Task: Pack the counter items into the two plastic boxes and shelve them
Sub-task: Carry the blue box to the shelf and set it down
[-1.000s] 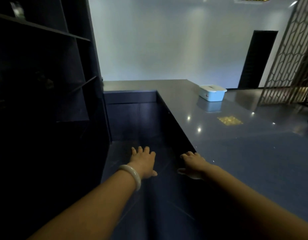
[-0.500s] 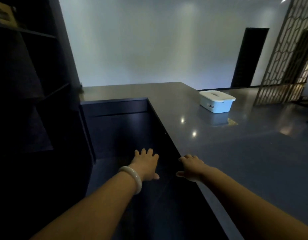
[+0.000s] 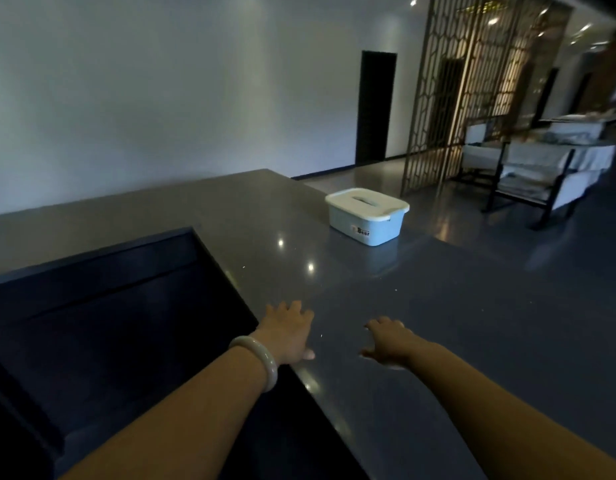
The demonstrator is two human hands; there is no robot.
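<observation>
A pale blue plastic box (image 3: pixel 366 220) with a white lid stands closed on the grey counter (image 3: pixel 265 209), well beyond my hands. My left hand (image 3: pixel 287 332), with a white bangle on the wrist, is stretched forward over the counter's near edge, fingers spread and holding nothing. My right hand (image 3: pixel 386 341) reaches out beside it above the counter top, fingers loose and empty. Both hands are far short of the box. No second box and no loose items are in view.
A dark lower recess (image 3: pixel 109 306) drops away left of the counter edge. Beyond the counter are a glossy floor, a gold lattice screen (image 3: pixel 448 91), a dark doorway (image 3: pixel 375 105) and white-cushioned chairs (image 3: pixel 528 168) at the right.
My view has swung right, away from the dark shelving, which has left the frame. Both hands now lie over the counter instead of the recess, and the box looks nearer.
</observation>
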